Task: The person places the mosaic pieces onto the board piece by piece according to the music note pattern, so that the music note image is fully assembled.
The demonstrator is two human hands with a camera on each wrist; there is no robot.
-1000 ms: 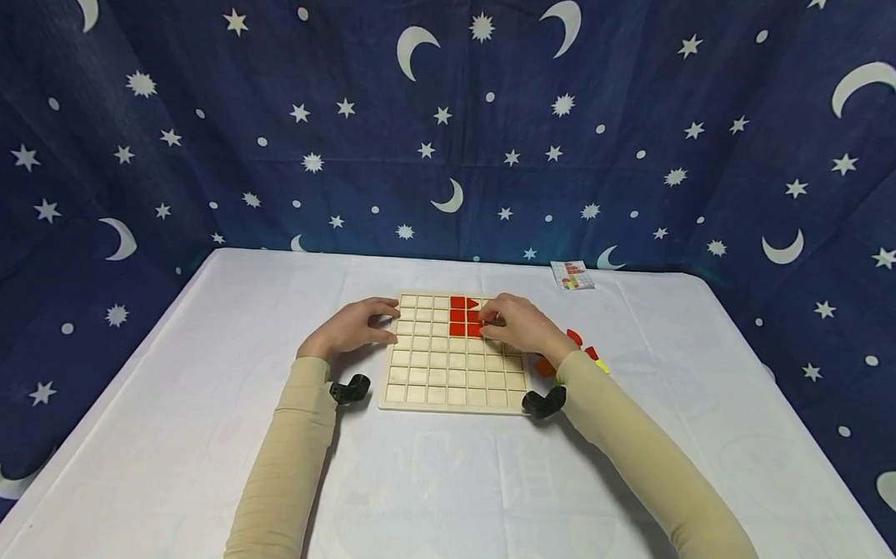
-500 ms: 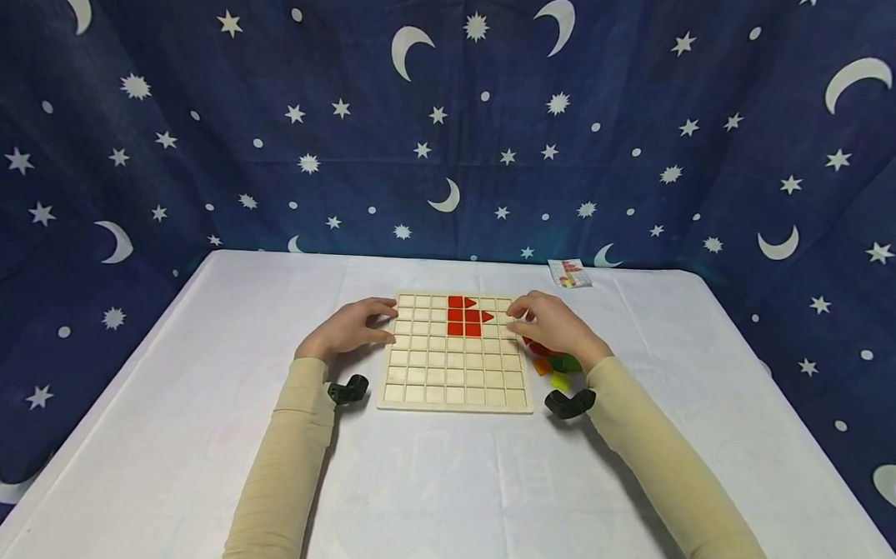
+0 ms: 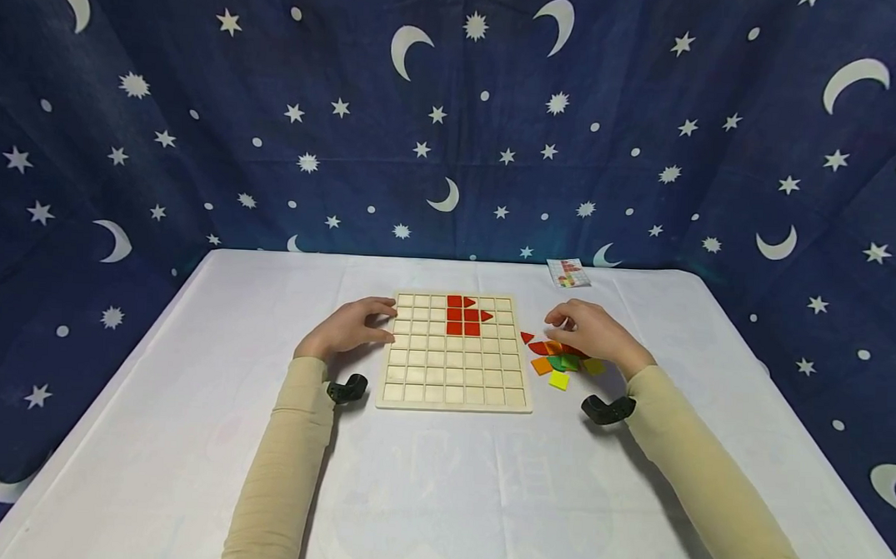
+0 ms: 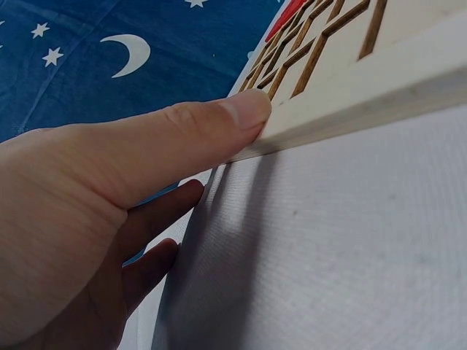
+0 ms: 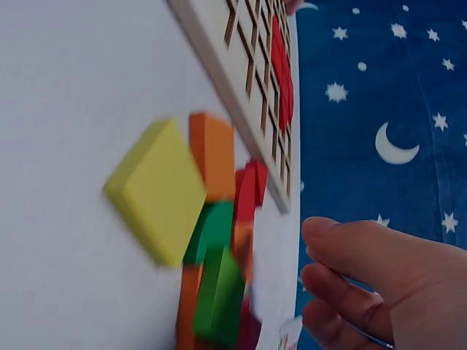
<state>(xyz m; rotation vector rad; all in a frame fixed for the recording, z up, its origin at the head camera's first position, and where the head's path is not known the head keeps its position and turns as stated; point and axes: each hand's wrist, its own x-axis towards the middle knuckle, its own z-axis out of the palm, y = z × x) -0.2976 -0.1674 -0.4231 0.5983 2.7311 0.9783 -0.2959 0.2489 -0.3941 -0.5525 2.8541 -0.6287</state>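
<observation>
Seven red pieces (image 3: pixel 471 315) sit toward twelve o'clock on the grid board (image 3: pixel 456 360), left hand (image 3: pixel 348 325) relaxed against its nine o'clock edge, right hand (image 3: pixel 596 329) loosely curled, apparently empty, near the loose pieces (image 3: pixel 569 364) at three o'clock, where piece selection seems in hand, needing a pinch.

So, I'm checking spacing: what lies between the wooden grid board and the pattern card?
Bare white tablecloth separates the wooden grid board from the pattern card; the head view shows this.
</observation>
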